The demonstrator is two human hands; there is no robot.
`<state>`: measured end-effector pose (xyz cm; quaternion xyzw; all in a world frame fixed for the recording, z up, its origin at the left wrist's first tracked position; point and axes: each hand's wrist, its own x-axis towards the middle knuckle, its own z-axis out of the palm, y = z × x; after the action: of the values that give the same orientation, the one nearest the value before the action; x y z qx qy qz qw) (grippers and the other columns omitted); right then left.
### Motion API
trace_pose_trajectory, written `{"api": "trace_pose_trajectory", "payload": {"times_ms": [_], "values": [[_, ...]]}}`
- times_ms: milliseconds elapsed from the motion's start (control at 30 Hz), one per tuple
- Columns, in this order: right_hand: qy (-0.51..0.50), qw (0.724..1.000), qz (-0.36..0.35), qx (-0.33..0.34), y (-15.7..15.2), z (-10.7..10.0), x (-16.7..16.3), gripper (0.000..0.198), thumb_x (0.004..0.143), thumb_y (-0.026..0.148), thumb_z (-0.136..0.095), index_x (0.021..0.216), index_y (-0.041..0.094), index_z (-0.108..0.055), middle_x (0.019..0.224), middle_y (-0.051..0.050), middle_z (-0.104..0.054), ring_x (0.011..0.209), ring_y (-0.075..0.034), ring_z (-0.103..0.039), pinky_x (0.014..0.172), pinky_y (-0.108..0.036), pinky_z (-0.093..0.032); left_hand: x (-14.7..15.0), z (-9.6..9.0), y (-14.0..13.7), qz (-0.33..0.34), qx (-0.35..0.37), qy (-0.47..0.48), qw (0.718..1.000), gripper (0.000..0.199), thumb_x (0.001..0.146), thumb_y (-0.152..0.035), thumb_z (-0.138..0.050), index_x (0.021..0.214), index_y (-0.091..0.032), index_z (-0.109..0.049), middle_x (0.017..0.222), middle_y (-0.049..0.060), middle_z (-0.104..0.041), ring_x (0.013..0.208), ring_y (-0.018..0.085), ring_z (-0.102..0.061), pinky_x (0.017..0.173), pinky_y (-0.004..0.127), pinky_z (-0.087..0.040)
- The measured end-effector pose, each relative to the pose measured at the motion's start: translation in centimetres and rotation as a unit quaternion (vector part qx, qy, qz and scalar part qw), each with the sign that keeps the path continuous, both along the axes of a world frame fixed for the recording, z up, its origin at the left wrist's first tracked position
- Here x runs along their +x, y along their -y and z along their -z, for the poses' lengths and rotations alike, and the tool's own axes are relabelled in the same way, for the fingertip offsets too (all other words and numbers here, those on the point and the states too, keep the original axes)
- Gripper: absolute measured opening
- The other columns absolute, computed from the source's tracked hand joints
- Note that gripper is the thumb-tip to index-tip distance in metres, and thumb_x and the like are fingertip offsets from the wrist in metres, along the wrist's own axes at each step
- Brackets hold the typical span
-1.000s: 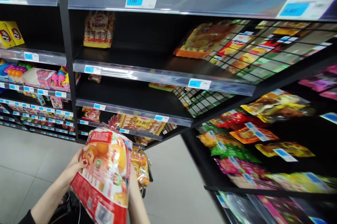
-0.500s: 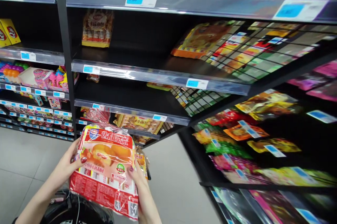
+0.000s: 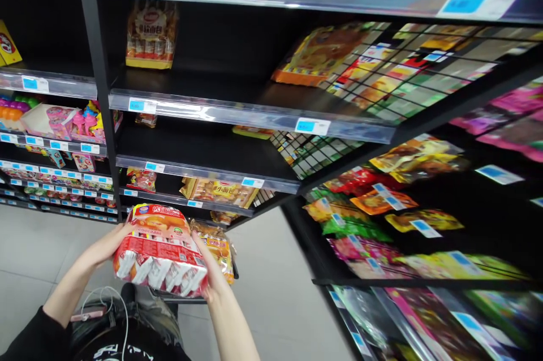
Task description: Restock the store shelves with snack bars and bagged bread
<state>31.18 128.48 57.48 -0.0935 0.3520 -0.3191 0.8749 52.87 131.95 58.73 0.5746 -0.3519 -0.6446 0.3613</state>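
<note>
A red and clear plastic bag of wrapped snack cakes [image 3: 163,253] is held out in front of my body. Its printed face tilts upward, and the white wrapped pieces show along its near end. My left hand [image 3: 121,235] grips the left side of the bag, its fingers partly hidden by it. On the other side my right hand [image 3: 206,262] holds the bag's right edge, fingers mostly out of sight. Just beyond my right hand, a yellow-orange packaged bread [image 3: 219,250] lies lower down, partly covered by my hand and the bag.
A black shelf unit [image 3: 203,106] stands ahead with a brown bread bag [image 3: 151,35] and a small-bread pack [image 3: 218,191]. Along the right, another rack [image 3: 322,282] holds colourful snack packets [image 3: 356,231]. Toys [image 3: 85,123] fill shelves at left. Grey tiled floor [image 3: 271,293] runs between.
Both hands have lowered the snack cake bag a little and tipped it, so its near end now shows. The view has shifted slightly, and more of the yellow-orange bread pack is visible.
</note>
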Motion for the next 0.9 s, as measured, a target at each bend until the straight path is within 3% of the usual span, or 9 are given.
{"api": "trace_pose_trajectory", "payload": {"times_ms": [133,300,367,467,567,633,767,833,900], "values": [[-0.052,0.996,0.057,-0.035,-0.3,0.7,-0.3,0.051,0.068,0.045,-0.068,0.109,0.016,-0.061,0.111,-0.012,-0.069,0.109,-0.03,-0.06,0.089,-0.045,-0.051,0.2,-0.3,-0.2,-0.005,-0.02,0.014,1.0,0.077,0.079,-0.056,-0.054,0.138,-0.011,-0.034,0.146,0.016,-0.037,0.132,0.03,-0.036,0.11,0.04,-0.027],[-0.163,0.935,0.158,-0.272,-1.6,-0.4,-1.2,0.08,0.066,0.043,-0.069,0.136,0.028,-0.034,0.142,-0.006,-0.045,0.123,-0.028,-0.05,0.097,-0.042,-0.047,1.4,0.0,-0.7,0.02,-0.112,-0.012,0.993,0.101,0.069,-0.054,-0.067,0.148,-0.022,-0.013,0.156,0.006,-0.013,0.14,0.032,-0.016,0.112,0.037,-0.024],[-0.265,0.869,0.172,-0.38,-2.6,-1.2,-0.6,0.081,0.068,0.043,-0.067,0.138,0.024,-0.032,0.144,-0.009,-0.04,0.128,-0.029,-0.044,0.101,-0.043,-0.044,1.4,0.2,-0.9,0.0,-0.136,0.015,0.991,0.09,0.073,-0.052,-0.064,0.146,-0.025,-0.019,0.155,0.007,-0.017,0.139,0.033,-0.02,0.11,0.042,-0.027],[-0.455,0.717,0.174,-0.499,-4.6,-2.1,1.8,0.078,0.074,0.031,-0.064,0.142,0.023,-0.026,0.141,-0.012,-0.042,0.127,-0.029,-0.044,0.1,-0.046,-0.044,0.2,0.9,-2.2,-0.08,-0.162,0.086,0.98,0.069,0.077,-0.048,-0.062,0.139,-0.031,-0.037,0.154,0.005,-0.022,0.137,0.032,-0.023,0.109,0.047,-0.027],[-0.555,0.561,0.136,-0.599,-6.7,-2.5,4.6,0.076,0.077,0.026,-0.061,0.143,0.021,-0.025,0.137,-0.016,-0.046,0.125,-0.034,-0.045,0.094,-0.051,-0.048,-1.4,2.2,-4.6,-0.114,-0.137,-0.096,0.979,0.066,0.066,-0.059,-0.067,0.125,-0.033,-0.053,0.143,0.005,-0.043,0.134,0.034,-0.032,0.104,0.049,-0.036],[-0.536,0.519,0.073,-0.662,-7.5,-2.9,5.7,0.07,0.077,0.027,-0.06,0.14,0.016,-0.033,0.135,-0.017,-0.049,0.127,-0.036,-0.042,0.097,-0.054,-0.044,-1.8,3.0,-5.9,-0.171,-0.076,-0.197,0.962,0.057,0.054,-0.059,-0.074,0.101,-0.029,-0.068,0.116,0.006,-0.067,0.122,0.037,-0.048,0.098,0.049,-0.043],[-0.373,0.566,0.003,-0.735,-7.3,-3.6,4.9,0.038,0.079,0.017,-0.053,0.116,0.018,-0.055,0.113,-0.007,-0.067,0.106,-0.019,-0.06,0.102,-0.035,-0.044,0.3,4.3,-6.4,-0.34,0.021,-0.19,0.921,0.052,0.036,-0.035,-0.083,0.086,-0.027,-0.071,0.07,0.002,-0.075,0.097,0.037,-0.065,0.092,0.049,-0.049],[-0.372,0.617,0.041,-0.692,-6.4,-3.1,3.5,0.028,0.079,0.014,-0.053,0.106,0.021,-0.059,0.103,-0.004,-0.068,0.098,-0.015,-0.062,0.093,-0.03,-0.048,2.1,4.7,-6.1,-0.383,0.03,-0.182,0.905,0.059,0.034,-0.036,-0.079,0.092,-0.028,-0.071,0.064,0.001,-0.074,0.093,0.038,-0.066,0.092,0.051,-0.049],[-0.435,0.691,0.082,-0.571,-5.3,-2.0,2.0,0.035,0.074,0.02,-0.061,0.109,0.021,-0.058,0.111,-0.007,-0.064,0.106,-0.02,-0.057,0.095,-0.037,-0.045,3.5,5.2,-5.9,-0.377,0.041,-0.166,0.91,0.056,0.031,-0.04,-0.078,0.085,-0.028,-0.073,0.059,0.0,-0.073,0.089,0.04,-0.067,0.092,0.054,-0.048]]}}
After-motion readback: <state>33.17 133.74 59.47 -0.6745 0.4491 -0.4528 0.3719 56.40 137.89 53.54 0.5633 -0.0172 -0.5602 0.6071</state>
